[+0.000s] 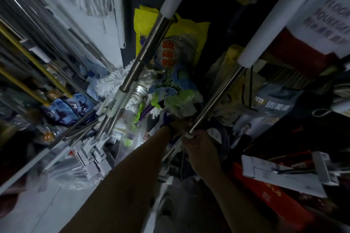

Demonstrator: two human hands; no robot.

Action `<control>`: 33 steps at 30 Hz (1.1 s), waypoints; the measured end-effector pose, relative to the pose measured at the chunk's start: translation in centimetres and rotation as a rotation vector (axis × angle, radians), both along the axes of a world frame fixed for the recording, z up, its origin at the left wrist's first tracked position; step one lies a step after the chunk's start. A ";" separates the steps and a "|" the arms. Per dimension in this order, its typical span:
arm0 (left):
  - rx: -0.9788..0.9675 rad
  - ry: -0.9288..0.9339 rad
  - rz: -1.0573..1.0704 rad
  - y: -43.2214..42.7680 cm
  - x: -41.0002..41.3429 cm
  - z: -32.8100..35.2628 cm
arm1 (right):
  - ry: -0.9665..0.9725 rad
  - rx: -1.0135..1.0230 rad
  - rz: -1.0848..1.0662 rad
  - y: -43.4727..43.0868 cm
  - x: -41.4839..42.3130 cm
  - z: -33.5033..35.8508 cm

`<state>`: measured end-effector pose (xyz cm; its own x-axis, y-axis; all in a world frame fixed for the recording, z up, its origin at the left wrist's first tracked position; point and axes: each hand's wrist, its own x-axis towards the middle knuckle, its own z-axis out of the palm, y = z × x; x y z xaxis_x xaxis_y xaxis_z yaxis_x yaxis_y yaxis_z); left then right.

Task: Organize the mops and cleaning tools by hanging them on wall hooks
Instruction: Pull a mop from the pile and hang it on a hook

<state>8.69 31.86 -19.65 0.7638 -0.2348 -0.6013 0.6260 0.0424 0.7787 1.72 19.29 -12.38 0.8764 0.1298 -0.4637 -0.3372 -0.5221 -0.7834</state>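
Note:
A steel mop pole [217, 98] with a white foam grip runs from upper right down to the centre. My right hand [198, 149] grips the pole at its lower white collar. My left hand [180, 126], with a dark band at the wrist, reaches just left of the pole's lower part; its fingers are mostly hidden in the dark. A second steel pole [144, 51] with a white grip stands to the left, its lower end among several other mop handles.
Yellow poles [28, 56] and steel handles hang along the left wall. A yellow bag [144, 22], white mop heads [111, 83] and packaged goods crowd the centre. Flat mop plates [284, 174] lie at right above red boxes. A squeegee label [329, 22] hangs upper right.

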 end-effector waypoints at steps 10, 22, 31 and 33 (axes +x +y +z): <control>0.314 -0.171 -0.028 1.5 -4.0 1.2 | -0.101 -0.176 0.144 1.2 -2.3 1.1; 0.503 -0.279 -0.012 2.3 -14.9 3.8 | 0.088 0.014 0.187 1.7 -4.2 3.6; 0.393 -0.170 0.288 4.1 -23.2 3.8 | -0.047 -0.148 0.294 5.3 -10.5 5.3; 0.241 -0.154 0.344 4.4 -24.3 4.2 | -0.016 -0.136 0.305 6.4 -11.6 6.0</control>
